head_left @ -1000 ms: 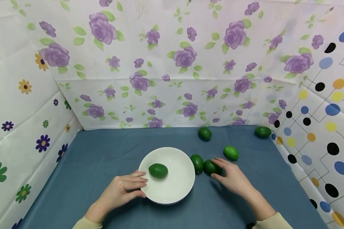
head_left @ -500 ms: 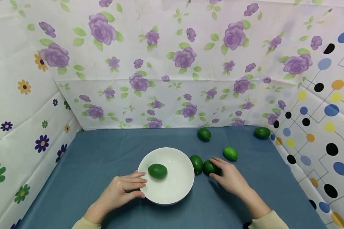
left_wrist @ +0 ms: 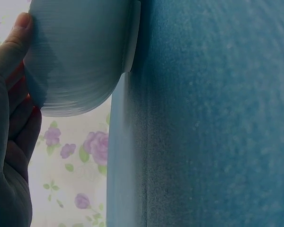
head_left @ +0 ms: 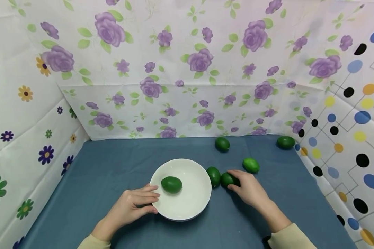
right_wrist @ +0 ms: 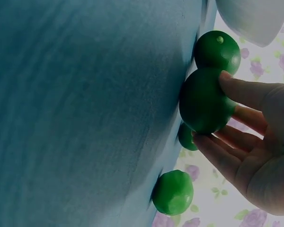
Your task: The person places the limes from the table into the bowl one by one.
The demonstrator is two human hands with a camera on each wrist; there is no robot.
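Observation:
A white bowl (head_left: 191, 204) stands on the blue cloth with one dark green lime (head_left: 171, 184) inside. My left hand (head_left: 133, 206) holds its left rim, fingers over the edge and thumb lower down; in the left wrist view the thumb (left_wrist: 18, 35) lies along the bowl's side (left_wrist: 80, 56). Right of the bowl, my right hand (head_left: 249, 187) grips another dark green lime (head_left: 227, 180). Thumb and fingers sit on either side of this gripped lime (right_wrist: 206, 101) in the right wrist view. A further lime (head_left: 213, 176) lies between it and the bowl.
Behind the right hand lies a brighter green lime (head_left: 251, 165). Farther back are a dark lime (head_left: 222, 144) and another dark lime (head_left: 285, 142) near the right wall. Flowered sheeting (head_left: 180, 86) rises at the back, and dotted sheeting (head_left: 358, 166) flanks the right.
My right hand has moved slightly left and closed its fingers more snugly around the lime. The left hand and bowl hold their place.

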